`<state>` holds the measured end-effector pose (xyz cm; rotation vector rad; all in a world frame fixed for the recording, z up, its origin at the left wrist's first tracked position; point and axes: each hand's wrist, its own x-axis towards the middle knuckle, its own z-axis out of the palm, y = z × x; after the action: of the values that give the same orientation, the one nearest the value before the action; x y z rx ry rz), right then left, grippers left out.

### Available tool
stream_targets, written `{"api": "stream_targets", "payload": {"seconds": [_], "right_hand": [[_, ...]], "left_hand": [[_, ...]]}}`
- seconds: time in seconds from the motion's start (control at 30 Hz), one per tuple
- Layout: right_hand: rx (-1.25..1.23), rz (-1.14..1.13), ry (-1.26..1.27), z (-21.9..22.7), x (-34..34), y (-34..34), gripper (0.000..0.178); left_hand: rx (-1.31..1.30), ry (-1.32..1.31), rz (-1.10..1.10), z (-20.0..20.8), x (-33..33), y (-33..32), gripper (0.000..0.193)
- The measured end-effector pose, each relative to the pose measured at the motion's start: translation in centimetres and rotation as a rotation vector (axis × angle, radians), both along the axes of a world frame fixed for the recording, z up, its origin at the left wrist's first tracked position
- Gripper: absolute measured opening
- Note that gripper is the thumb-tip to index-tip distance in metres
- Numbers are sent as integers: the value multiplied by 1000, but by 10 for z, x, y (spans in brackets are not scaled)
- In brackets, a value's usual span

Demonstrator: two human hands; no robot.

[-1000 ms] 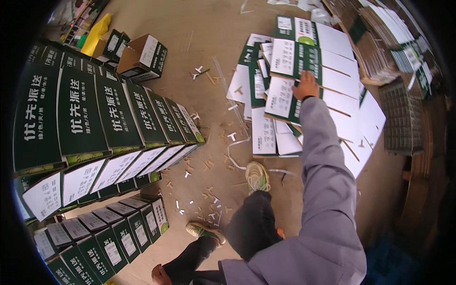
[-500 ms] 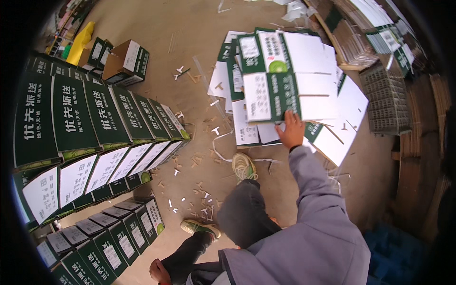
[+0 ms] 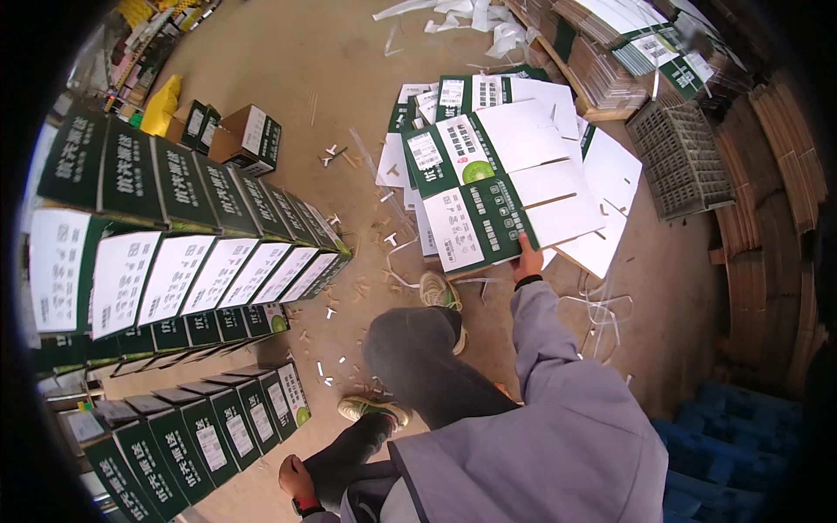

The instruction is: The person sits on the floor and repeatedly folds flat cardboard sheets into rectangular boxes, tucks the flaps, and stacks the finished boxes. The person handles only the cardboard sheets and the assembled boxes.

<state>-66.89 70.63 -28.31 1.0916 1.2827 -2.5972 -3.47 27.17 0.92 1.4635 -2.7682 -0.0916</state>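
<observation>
My right hand (image 3: 528, 259) is closed on the near edge of a flat, unfolded carton (image 3: 488, 187), printed green and white with a kiwi-like picture. That carton lies slanted over a loose pile of similar flat cartons (image 3: 617, 174) on the floor. My left hand (image 3: 295, 478) is low beside my left leg, with a dark band on its wrist. Its fingers are bent away and mostly hidden; nothing shows in it.
Rows of assembled green cartons (image 3: 200, 192) are stacked at left, with a lower row (image 3: 200, 436) nearer me. An open carton (image 3: 248, 135) stands beyond. A grey plastic crate (image 3: 680, 161), cardboard stacks (image 3: 745, 200) and blue pallets (image 3: 724, 444) line the right. Straps (image 3: 602, 314) and cardboard scraps litter the floor.
My right hand has closed on the top flat carton and pulled it nearer me, turning it at a slant. More of the pile's far part is uncovered. The view has shifted slightly.
</observation>
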Motion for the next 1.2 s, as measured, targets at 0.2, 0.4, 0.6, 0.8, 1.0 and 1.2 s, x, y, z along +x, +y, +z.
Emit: {"api": "stream_targets", "payload": {"seconds": [0.2,0.4,0.6,0.8,1.0,1.2], "right_hand": [[375,253,510,160,41,54,33],[492,426,731,311,70,172,37],[465,832,1098,419,19,125,49],[438,1002,1298,440,-5,37,54],[263,1164,1228,406,28,-74,45],[182,1250,1155,370,58,-136,41]], "left_hand": [[-4,358,1,11,-7,8,22],[37,725,-435,94,-193,43,47],[-449,948,-667,252,-292,73,114],[-519,1014,-560,270,-237,35,72],[-504,1145,-443,225,-153,-5,39],[53,1082,-526,237,-85,-16,10]]}}
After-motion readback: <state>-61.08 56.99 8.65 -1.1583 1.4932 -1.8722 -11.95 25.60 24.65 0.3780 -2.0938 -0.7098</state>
